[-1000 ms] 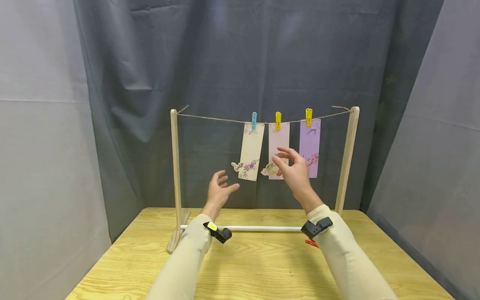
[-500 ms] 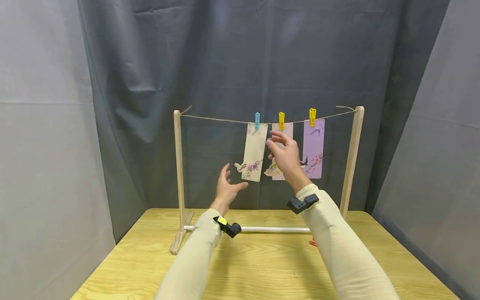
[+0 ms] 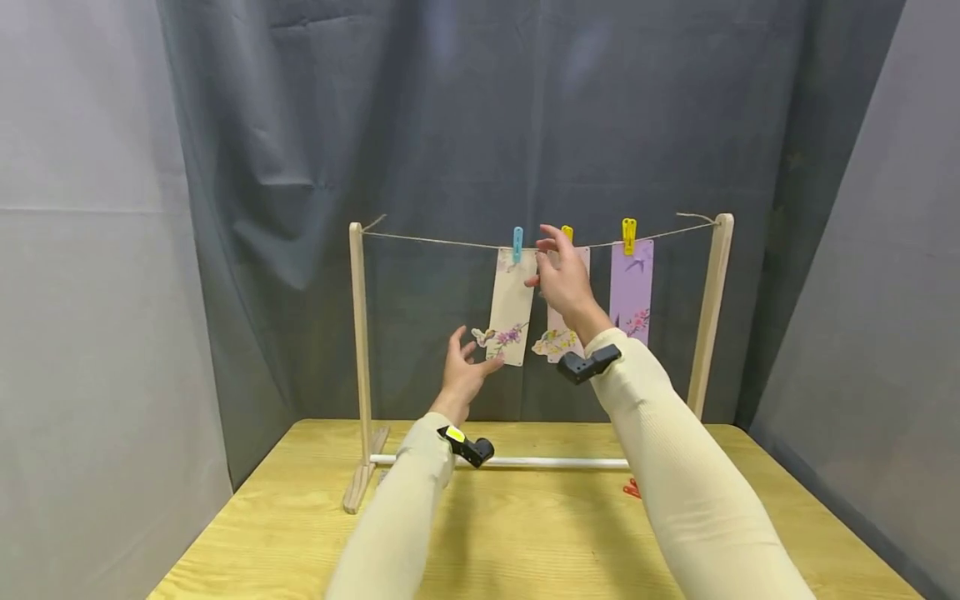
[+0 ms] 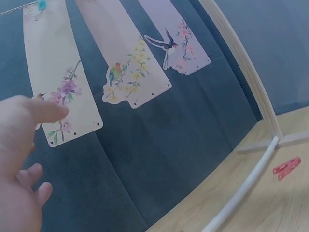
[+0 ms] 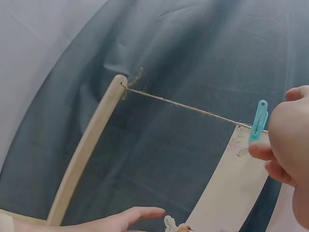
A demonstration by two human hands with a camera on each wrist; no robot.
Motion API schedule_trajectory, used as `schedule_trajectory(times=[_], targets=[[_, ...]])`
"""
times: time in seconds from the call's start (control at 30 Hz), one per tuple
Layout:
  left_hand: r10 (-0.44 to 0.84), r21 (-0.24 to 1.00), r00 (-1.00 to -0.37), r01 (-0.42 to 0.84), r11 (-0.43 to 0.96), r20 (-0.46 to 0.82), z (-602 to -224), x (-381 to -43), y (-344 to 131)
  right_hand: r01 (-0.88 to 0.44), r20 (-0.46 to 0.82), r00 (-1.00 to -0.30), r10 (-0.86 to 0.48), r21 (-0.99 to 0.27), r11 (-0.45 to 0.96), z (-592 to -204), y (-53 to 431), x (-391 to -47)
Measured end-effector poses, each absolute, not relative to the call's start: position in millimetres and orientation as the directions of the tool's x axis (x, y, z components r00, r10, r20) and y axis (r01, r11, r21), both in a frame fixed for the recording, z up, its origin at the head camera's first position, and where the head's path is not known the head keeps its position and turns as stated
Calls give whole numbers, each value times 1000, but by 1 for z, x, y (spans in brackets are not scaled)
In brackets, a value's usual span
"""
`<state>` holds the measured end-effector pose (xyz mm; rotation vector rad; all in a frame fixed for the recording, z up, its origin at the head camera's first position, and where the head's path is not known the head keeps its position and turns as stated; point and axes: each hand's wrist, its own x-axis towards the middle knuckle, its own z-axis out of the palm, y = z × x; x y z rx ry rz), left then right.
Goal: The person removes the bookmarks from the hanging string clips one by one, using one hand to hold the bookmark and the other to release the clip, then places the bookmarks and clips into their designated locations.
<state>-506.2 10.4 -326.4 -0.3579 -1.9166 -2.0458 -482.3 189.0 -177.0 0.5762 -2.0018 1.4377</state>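
Note:
A cream bookmark [image 3: 512,304] with purple flowers hangs from a string [image 3: 435,241] under a blue clothespin [image 3: 517,244]. My left hand [image 3: 463,371] is by its lower left corner, thumb and fingers spread and holding nothing. Up near the blue clothespin, my right hand [image 3: 562,275] has its fingers loosely bent around air, just right of the clip. Behind that hand hangs a pink bookmark [image 4: 126,58] on a yellow clothespin [image 3: 567,233], partly covered. Farther right, a purple bookmark [image 3: 632,287] hangs from another yellow clothespin [image 3: 629,237].
Two wooden posts [image 3: 361,342] carry the string, joined low down by a white rod [image 3: 555,462]. Red clothespins [image 3: 632,488] lie on the wooden table [image 3: 540,542] near the right post. A dark grey curtain [image 3: 420,125] hangs behind.
My right hand has risen leftward from in front of the pink bookmark to beside the blue clothespin. My left hand has moved right and slightly up, closer to the cream bookmark's lower edge.

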Motion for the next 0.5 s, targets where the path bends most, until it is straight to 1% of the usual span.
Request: schedule_trajectory(times=[0.2,0.3,0.4,0.5], targets=[[-15,924,-925,380,-51,380,-321,-504,13,-637,665,-745,-60,-681,362,-162,182,-487],[-30,926,-927,374,-42,373,-319,-502,13,-630,649,-757,-78,-692,353,-158,174,-490],[-52,928,-927,372,-27,370,-320,-501,14,-609,618,-781,-91,-721,331,-156,168,-493],[-50,924,-924,381,-43,378,-323,-501,18,-574,576,-811,-103,-747,335,-157,167,-495]])
